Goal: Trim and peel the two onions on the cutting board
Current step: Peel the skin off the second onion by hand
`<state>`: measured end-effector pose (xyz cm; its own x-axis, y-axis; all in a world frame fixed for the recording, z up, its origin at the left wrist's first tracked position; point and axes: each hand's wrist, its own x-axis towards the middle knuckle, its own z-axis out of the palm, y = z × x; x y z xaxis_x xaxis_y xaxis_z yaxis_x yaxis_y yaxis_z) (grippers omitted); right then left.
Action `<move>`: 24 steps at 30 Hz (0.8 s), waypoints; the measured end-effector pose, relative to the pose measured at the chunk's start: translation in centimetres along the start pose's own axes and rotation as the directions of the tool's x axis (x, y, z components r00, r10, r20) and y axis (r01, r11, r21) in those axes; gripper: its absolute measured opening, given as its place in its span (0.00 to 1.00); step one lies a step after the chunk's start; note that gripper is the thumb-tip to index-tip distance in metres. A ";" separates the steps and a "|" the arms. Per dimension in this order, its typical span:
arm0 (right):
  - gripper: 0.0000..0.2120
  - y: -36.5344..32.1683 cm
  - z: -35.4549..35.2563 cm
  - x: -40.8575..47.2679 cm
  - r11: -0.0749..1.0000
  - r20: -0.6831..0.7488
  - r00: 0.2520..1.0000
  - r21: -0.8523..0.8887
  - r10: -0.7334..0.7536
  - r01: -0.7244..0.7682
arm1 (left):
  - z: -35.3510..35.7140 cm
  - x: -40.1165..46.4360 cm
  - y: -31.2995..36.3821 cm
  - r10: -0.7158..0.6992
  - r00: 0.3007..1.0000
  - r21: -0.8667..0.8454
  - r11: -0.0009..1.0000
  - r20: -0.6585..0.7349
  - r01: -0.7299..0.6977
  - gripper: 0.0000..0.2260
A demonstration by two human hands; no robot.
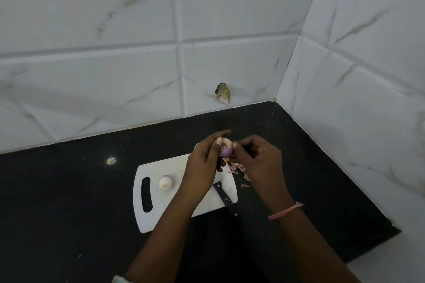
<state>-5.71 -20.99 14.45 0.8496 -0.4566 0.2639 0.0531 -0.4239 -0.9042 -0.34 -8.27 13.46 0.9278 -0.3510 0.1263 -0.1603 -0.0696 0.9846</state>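
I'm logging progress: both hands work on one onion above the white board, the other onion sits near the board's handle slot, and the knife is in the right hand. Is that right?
Not quite. The head view shows the knife lying on the cutting board, not in the right hand. The rest stands: both hands, the left hand too, hold one onion, and the other onion sits by the slot.
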 end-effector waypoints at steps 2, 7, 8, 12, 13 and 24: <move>0.04 -0.1 0.0 -0.3 0.999 -0.002 1.000 0.046 0.019 -0.019 | 0.0 -0.2 -0.3 0.015 1.000 -0.014 1.000 -0.004 -0.015 0.11; 0.09 -0.3 0.3 -1.4 0.998 0.054 0.998 0.053 0.021 -0.024 | -0.2 -1.0 -0.9 0.019 0.999 -0.016 1.000 -0.034 -0.020 0.11; 0.08 -0.3 0.3 -1.5 0.999 0.052 0.999 0.044 0.017 -0.019 | -0.3 -1.0 -0.9 0.018 0.999 -0.012 1.000 -0.036 -0.018 0.11; 0.08 -0.5 0.5 -1.6 1.000 0.037 0.999 0.003 -0.005 0.005 | -0.6 -1.1 -0.6 0.008 1.000 -0.011 1.000 -0.022 -0.008 0.11; 0.07 -0.6 0.5 -1.6 1.000 0.030 0.999 0.000 -0.016 0.016 | -0.7 -1.1 -0.5 0.008 1.000 -0.016 1.000 -0.018 -0.008 0.10; 0.03 -1.6 1.1 -1.9 0.994 -0.038 0.999 0.108 -0.001 0.005 | -1.1 -0.9 -0.1 0.015 1.000 -0.091 0.996 -0.010 -0.016 0.10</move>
<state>-6.82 -18.64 15.01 0.8292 -0.4855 0.2770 0.1137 -0.3388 -0.9340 -0.78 -6.93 13.43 0.9287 -0.3423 0.1424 -0.1437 0.0216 0.9894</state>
